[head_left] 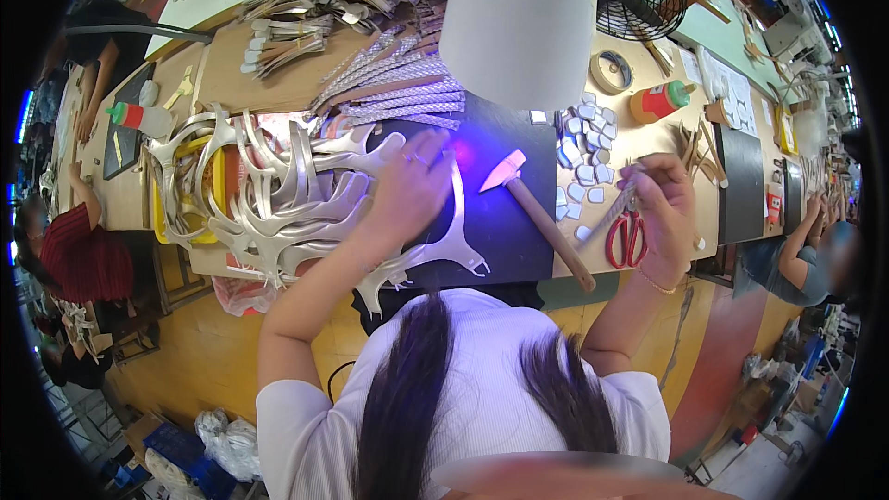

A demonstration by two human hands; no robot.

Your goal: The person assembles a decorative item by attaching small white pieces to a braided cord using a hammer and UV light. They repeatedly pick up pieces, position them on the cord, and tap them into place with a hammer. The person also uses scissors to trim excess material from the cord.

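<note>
My left hand (414, 187) is over the black mat, fingers bent down around the upper end of a curved silver strap piece (451, 245) that looks like a cut shoe upper. Its forked lower end lies near the table's front edge. The fingertips are partly hidden. To the right, my right hand (669, 213) is raised, pinching a narrow silver braided strip (613, 213) that slants down to the left. Red-handled scissors (626, 241) lie just below that strip. Between my hands a hammer (540, 222) rests on the mat, its head lit by a purple glow.
Silver strap pieces (306, 190) are heaped at left over a yellow tray (162, 213). Braided strips (398, 83) lie behind. Small silver tabs (585, 143) scatter right, near a glue bottle (662, 102) and tape roll (611, 71). A white lamp shade (520, 23) hangs above.
</note>
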